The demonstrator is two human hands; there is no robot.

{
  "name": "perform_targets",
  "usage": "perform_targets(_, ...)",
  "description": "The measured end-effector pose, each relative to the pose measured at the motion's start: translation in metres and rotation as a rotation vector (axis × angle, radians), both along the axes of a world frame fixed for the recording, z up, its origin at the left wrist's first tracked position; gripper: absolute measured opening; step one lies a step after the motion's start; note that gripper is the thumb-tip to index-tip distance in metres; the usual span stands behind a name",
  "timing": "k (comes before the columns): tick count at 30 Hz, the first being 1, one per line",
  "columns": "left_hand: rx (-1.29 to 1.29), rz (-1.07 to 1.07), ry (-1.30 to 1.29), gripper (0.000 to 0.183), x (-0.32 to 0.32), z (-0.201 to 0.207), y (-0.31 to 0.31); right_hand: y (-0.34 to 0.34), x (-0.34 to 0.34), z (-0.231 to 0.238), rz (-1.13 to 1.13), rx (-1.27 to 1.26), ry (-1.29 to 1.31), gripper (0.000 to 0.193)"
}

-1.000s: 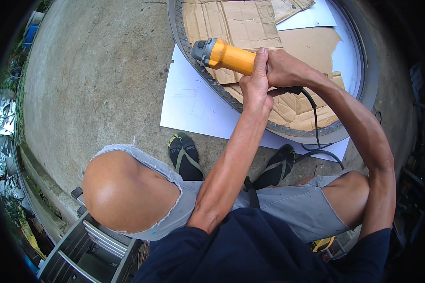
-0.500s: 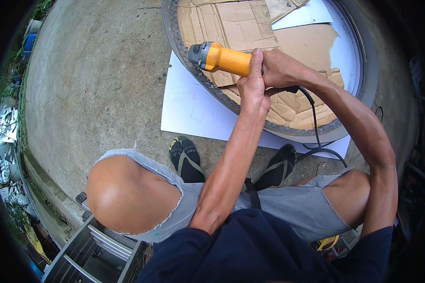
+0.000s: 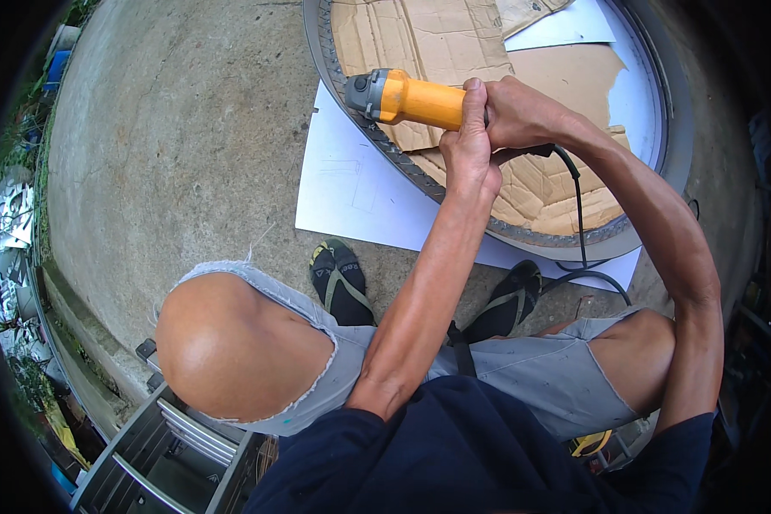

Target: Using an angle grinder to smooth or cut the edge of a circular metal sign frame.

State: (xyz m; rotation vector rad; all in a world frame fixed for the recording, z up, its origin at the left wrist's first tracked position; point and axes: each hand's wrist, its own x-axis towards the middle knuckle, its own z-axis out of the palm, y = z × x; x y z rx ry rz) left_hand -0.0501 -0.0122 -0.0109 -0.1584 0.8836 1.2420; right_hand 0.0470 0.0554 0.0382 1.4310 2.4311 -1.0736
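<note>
Both my hands are wrapped round a yellow angle grinder (image 3: 424,101), its grey head pointing left over the rim of a large metal ring (image 3: 400,160). My left hand (image 3: 471,141) grips the body from the near side, thumb laid along it. Behind it, my right hand (image 3: 522,113) closes round the rear end of the tool. A black power cord (image 3: 579,201) drops from the back of the grinder to the ground. Brown cardboard sheets (image 3: 428,38) lie inside the ring. The grinder's underside is hidden.
A white board (image 3: 338,184) lies under the ring on the concrete floor (image 3: 180,146). My feet in sandals (image 3: 341,278) stand close to its near edge. At the lower left is a grey metal frame with bars (image 3: 158,454). Plants and scrap (image 3: 17,223) line the left side.
The ring, cardboard and board have shifted slightly right in view, and the grinder sits a little higher and further right. Both hands keep their hold on it.
</note>
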Motion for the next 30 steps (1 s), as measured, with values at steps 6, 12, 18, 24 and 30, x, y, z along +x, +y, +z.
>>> perform_targets(6, 0.041, -0.001, 0.061, 0.069, -0.003, -0.001, -0.001, 0.000, -0.003, -0.009, -0.048, 0.013, 0.044, 0.037)
perform_targets(12, 0.042, 0.008, 0.059, 0.069, 0.000, -0.003, -0.001, 0.000, 0.001, -0.013, -0.054, 0.006, 0.051, 0.037)
perform_targets(18, 0.031, 0.003, 0.035, 0.070, 0.000, -0.008, 0.001, 0.001, 0.001, -0.015, -0.031, -0.004, 0.034, 0.039)
perform_targets(24, 0.022, -0.009, 0.022, 0.069, 0.000, -0.007, 0.001, 0.001, 0.000, -0.010, -0.022, 0.049, 0.045, 0.038)
perform_targets(30, 0.039, 0.013, 0.001, 0.072, 0.000, -0.005, 0.002, 0.004, -0.002, -0.006, 0.026, 0.049, 0.021, 0.040)
